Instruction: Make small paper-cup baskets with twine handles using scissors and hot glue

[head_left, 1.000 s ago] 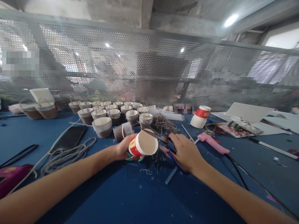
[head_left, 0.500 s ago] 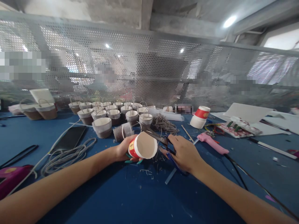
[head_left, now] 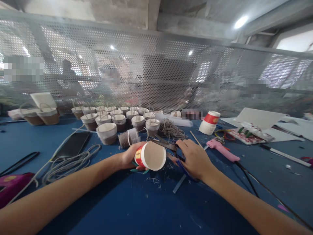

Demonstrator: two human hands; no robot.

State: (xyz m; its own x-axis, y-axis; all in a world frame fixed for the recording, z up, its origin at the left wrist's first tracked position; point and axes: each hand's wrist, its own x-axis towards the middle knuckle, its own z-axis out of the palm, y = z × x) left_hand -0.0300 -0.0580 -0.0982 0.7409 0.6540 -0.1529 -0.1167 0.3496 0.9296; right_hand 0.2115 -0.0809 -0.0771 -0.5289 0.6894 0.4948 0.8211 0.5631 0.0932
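My left hand (head_left: 133, 156) is wrapped round a red and white paper cup (head_left: 154, 156), its open mouth tilted toward me. In my right hand (head_left: 193, 160) is a pair of scissors (head_left: 168, 144) with dark blades and a blue handle. The blades lie beside the cup's upper right rim; whether they touch it I cannot tell. Just behind the cup, a small wrapped bucket (head_left: 129, 137) rests on its side. A clear glue stick (head_left: 179, 183) lies on the table below my right hand.
Several small handled buckets (head_left: 107, 133) stand at the back. Loose twine (head_left: 172, 130) and a stack of paper cups (head_left: 209, 122) sit behind my right hand. A pink glue gun (head_left: 223, 151) lies to the right. At left are a black phone (head_left: 71, 144) and coiled cord (head_left: 70, 164).
The cup has shifted slightly right and turned its mouth a little more toward me. The scissors have opened wider beside its rim.
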